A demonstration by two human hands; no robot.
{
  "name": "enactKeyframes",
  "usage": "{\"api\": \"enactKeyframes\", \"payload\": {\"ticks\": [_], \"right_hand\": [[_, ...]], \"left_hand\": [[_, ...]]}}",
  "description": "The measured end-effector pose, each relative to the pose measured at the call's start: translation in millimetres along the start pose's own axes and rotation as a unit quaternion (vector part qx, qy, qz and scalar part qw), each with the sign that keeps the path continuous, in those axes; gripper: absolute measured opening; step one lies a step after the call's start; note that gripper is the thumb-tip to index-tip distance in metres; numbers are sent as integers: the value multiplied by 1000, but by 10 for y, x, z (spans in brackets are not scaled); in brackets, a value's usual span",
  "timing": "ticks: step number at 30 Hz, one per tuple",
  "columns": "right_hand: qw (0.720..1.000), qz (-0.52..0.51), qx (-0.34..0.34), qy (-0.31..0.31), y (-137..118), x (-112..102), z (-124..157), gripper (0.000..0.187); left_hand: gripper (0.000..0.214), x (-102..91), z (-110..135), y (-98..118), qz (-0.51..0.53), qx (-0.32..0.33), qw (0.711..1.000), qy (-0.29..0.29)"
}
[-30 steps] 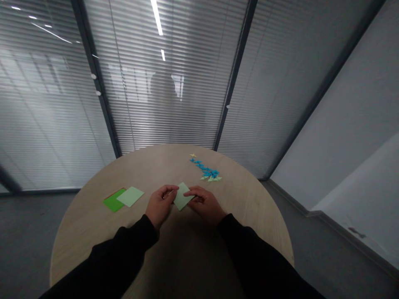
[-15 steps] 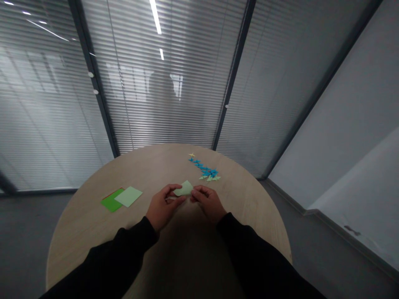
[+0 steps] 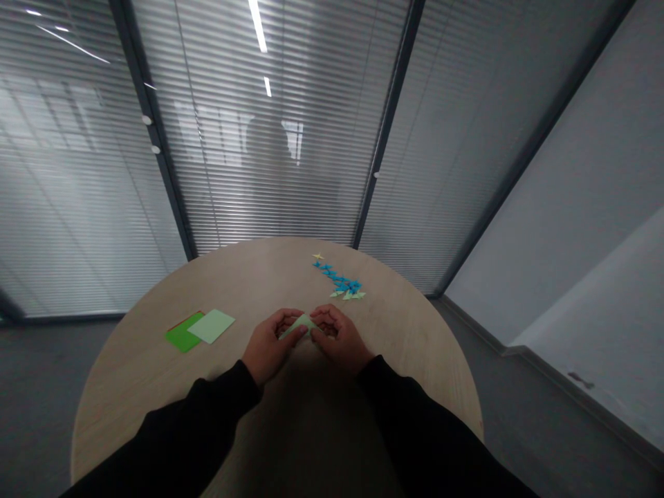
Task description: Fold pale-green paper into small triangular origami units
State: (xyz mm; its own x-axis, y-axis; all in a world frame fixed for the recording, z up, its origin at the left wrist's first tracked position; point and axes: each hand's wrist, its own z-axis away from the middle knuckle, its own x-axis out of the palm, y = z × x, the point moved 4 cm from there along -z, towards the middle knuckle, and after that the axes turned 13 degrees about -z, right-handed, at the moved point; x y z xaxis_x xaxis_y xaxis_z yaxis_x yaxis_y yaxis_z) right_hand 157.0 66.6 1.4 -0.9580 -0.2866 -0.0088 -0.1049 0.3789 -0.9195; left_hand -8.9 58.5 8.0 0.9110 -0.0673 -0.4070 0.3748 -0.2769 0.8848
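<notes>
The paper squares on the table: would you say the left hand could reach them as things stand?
Probably yes: the squares lie close to the left of the left hand, with nothing between them, though it would first have to let go of the folded paper.

On my feed I've got two bare hands, the left hand [image 3: 270, 346] and the right hand [image 3: 340, 339]. Running back from the grip, both forearms are covered in black long sleeves, the left sleeve [image 3: 191, 422] and the right sleeve [image 3: 422, 415], their snug cuffs ending at the wrists.
</notes>
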Motion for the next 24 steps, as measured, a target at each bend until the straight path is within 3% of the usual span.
{"api": "enactKeyframes", "payload": {"ticks": [3,7,13,24], "right_hand": [[1000,10,-1,-12,-8,26,12,37],[1000,9,13,-17,4,45,16,28],[999,37,37,-3,1,50,12,25],[999,29,39,-11,0,49,16,27]], "left_hand": [[31,-24,6,22,-29,-1,1000,6],[31,-41,19,49,-58,-2,998,11],[33,-44,23,59,-2,-25,999,27],[30,-68,47,122,53,-6,997,64]]}}
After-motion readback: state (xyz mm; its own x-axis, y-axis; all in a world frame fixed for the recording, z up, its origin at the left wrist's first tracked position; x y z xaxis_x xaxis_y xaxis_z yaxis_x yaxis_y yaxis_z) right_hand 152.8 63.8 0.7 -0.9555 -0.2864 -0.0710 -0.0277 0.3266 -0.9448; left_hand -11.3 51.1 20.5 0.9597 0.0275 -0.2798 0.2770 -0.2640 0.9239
